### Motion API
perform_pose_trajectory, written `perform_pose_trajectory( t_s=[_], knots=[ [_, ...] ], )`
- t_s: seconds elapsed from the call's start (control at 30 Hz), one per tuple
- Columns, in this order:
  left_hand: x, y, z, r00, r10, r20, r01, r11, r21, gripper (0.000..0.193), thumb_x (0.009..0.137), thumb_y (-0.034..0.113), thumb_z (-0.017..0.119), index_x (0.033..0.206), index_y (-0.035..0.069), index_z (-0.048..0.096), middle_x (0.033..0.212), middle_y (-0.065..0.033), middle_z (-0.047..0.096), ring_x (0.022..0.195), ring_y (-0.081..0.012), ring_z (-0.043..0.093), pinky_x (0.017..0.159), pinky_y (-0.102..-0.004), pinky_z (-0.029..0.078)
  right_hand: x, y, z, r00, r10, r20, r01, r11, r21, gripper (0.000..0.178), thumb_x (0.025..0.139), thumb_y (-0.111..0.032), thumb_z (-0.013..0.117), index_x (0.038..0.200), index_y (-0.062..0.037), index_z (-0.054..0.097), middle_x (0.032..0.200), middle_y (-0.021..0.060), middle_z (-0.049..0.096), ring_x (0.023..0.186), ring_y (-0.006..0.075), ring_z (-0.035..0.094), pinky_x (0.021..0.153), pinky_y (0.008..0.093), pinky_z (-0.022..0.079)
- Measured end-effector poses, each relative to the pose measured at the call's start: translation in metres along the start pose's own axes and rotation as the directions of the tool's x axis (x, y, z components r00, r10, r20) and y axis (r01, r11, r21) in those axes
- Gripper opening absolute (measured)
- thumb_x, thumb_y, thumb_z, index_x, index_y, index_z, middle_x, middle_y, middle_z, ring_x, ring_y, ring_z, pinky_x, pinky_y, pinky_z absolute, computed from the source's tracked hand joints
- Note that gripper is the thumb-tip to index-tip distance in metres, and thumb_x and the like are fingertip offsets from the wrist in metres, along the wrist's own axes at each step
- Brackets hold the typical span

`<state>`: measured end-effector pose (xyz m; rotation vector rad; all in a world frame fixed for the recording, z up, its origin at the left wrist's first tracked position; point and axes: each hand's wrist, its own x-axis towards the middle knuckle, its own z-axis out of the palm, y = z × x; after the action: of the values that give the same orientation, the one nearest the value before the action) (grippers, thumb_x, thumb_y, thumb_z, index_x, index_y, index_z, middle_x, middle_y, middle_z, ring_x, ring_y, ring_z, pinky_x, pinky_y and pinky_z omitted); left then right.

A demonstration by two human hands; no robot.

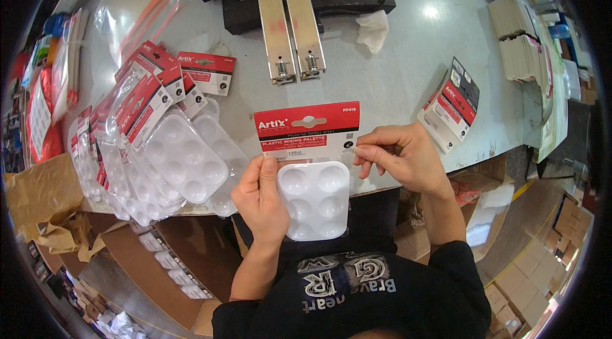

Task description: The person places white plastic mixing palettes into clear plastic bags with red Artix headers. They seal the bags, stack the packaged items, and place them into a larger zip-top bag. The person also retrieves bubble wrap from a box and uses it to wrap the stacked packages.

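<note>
Bright, even light, seemingly from above, leaves a glare spot on the gray counter (408,71) and sheen on the clear plastic bag (131,7). The white paint palette (313,202) shows soft shading. The middle looks sharp; fisheye distortion bends edges near the black rim.

White palette (313,202): rounded rectangle, six round wells, two columns of three, facing up. Red, black and white header card (307,128) at far end, hang slot, slight tilt. Card held at both near corners, by counter's (395,77) near edge.
</note>
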<state>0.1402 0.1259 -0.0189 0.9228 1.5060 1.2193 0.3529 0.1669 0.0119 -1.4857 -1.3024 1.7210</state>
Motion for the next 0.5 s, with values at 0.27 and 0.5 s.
perform_pose_trajectory(
  t_s=[0.27, 0.5],
  knots=[
    [-0.002, 0.011, -0.002, 0.997, 0.069, -0.016, -0.065, 0.978, 0.2, 0.027, 0.098, 0.015, 0.047, 0.084, -0.005, 0.059, 0.07, -0.0042, 0.062, 0.065, -0.0057, 0.048, 0.06, -0.0222, 0.04, -0.009, -0.01, 0.011, 1.0, 0.003, -0.007, -0.002, 0.994, 0.114, 0.01, 0.084, -0.005, 0.064, 0.081, 0.005, 0.063, 0.068, 0.0065, 0.063, 0.058, 0.0094, 0.06, 0.054, 0.0214, 0.046],
    [0.035, 0.005, 0.014, 0.983, 0.175, -0.047, -0.154, 0.942, 0.3, 0.033, 0.101, 0.023, 0.039, 0.08, -0.001, 0.046, 0.061, -0.0129, 0.047, 0.055, -0.0178, 0.041, 0.054, -0.0327, 0.038, 0.034, -0.001, 0.027, 0.988, 0.068, -0.138, -0.006, 0.912, 0.409, 0.015, 0.083, -0.012, 0.065, 0.077, 0.0009, 0.06, 0.062, 0.002, 0.055, 0.05, 0.0077, 0.047, 0.046, 0.0203, 0.035]
  ],
)
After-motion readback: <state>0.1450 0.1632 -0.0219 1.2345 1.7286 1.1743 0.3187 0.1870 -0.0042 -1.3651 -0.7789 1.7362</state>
